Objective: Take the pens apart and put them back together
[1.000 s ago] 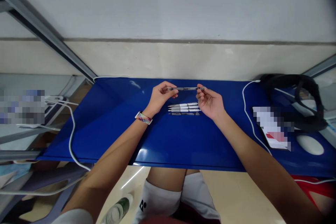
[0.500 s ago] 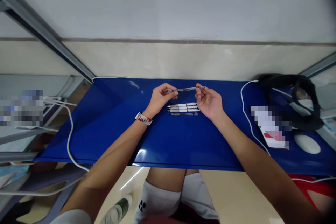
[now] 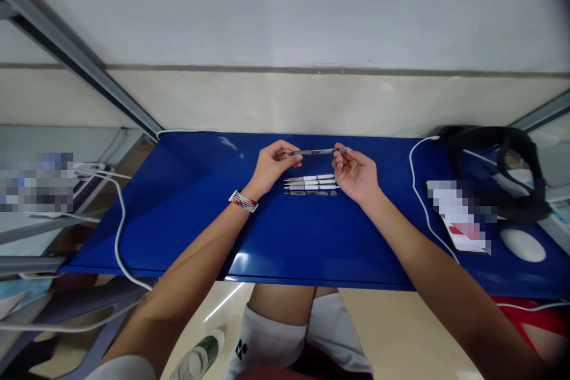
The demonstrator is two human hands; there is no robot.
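A slim dark pen point(image 3: 317, 152) is held level above the blue tabletop, stretched between my two hands. My left hand point(image 3: 276, 165) pinches its left end between thumb and fingers. At the other end, the fingertips of my right hand point(image 3: 355, 171) are closed on it, palm turned partly upward. Just below the held pen, several white pens point(image 3: 307, 182) lie side by side on the table, tips to the left. A dark pen point(image 3: 309, 193) lies parallel on their near side. My right hand partly covers the right ends of the lying pens.
The blue table point(image 3: 187, 219) stands against a wall. On the right are a white cable point(image 3: 416, 190), a black strap-like object point(image 3: 525, 214), a blurred-out flat item point(image 3: 458, 225) and a white mouse-like oval point(image 3: 522, 244). A bottle point(image 3: 200, 356) is on the floor below.
The held pen has turned slightly in the fingers, and more of its grey side shows. Both hands stay nearly in place.
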